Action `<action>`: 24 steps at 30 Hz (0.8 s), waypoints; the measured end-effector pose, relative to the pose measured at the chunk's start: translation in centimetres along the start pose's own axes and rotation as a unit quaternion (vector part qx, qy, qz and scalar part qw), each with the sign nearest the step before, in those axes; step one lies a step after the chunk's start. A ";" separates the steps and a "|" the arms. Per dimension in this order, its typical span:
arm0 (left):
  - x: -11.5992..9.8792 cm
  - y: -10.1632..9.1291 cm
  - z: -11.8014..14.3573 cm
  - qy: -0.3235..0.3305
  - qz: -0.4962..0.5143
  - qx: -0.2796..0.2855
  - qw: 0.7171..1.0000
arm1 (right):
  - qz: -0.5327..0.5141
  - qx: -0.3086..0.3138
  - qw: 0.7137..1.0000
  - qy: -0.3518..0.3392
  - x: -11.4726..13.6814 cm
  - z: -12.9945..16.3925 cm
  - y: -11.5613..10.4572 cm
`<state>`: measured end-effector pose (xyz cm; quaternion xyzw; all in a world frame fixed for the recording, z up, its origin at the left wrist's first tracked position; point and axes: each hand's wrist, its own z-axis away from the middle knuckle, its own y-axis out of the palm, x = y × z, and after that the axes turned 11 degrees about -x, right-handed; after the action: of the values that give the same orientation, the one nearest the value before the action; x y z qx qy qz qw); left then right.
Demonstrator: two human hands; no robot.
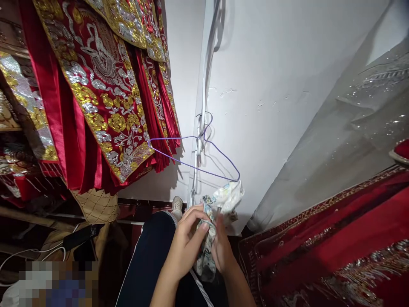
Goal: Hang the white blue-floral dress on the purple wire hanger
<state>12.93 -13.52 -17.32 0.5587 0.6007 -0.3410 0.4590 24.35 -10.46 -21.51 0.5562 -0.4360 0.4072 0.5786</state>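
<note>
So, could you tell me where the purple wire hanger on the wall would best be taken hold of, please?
Probably the long straight bar of the purple wire hanger, taken from the right and below. The hanger hangs tilted by its hook on the wall, its right corner just above the patterned cloth in both hands, left hand and right hand. The red embroidered garments crowd its left tip.

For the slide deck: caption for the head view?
Both hands grip a patterned cloth beneath a purple wire hanger, beside red embroidered garments.
</note>
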 end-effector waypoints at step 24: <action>0.2 -14.2 -7.8 0.018 -0.558 0.204 0.804 | 0.276 0.097 0.936 -0.196 6.3 -19.9 -1.6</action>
<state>-2.39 -8.28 -16.30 0.2141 0.7337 -0.6426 0.0539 28.71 9.23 -15.92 0.5364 -0.6353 0.4740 0.2901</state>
